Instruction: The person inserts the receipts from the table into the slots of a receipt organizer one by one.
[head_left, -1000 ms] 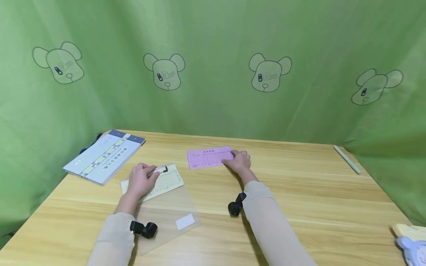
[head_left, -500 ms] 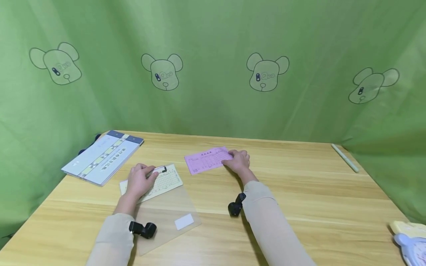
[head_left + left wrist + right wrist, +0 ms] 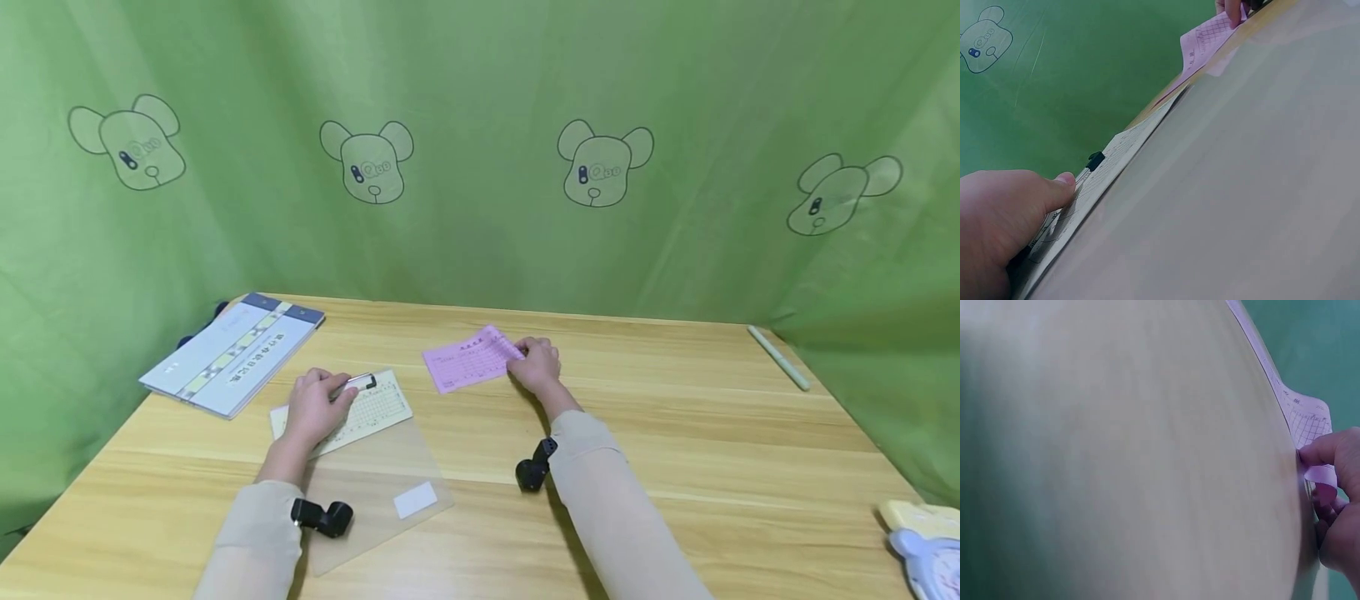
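Note:
A see-through clipboard (image 3: 367, 492) with a metal clip (image 3: 367, 382) lies on the table at the left in the head view. A cream printed form (image 3: 386, 402) sits at its top, under the clip. My left hand (image 3: 311, 410) holds the clip, its thumb (image 3: 1063, 186) pressing from above; the other fingers are mostly hidden. Farther back, my right hand (image 3: 537, 367) pinches the right end of a pink printed slip (image 3: 468, 362). That slip bows upward near the fingers, and in the right wrist view its end curls below the fingertip.
A blue-and-white booklet (image 3: 236, 354) lies at the table's back left. Toward the right edge is a pale green stick (image 3: 780, 358). A light blue object (image 3: 933, 558) and a yellow one (image 3: 922, 520) are cut off at the lower right. Green curtain (image 3: 480, 250) hangs behind the table (image 3: 675, 467).
The pink slip has turned, its left end coming nearer, and its right part has lifted into a bend. My right hand has shifted only slightly; the left stays on the clip.

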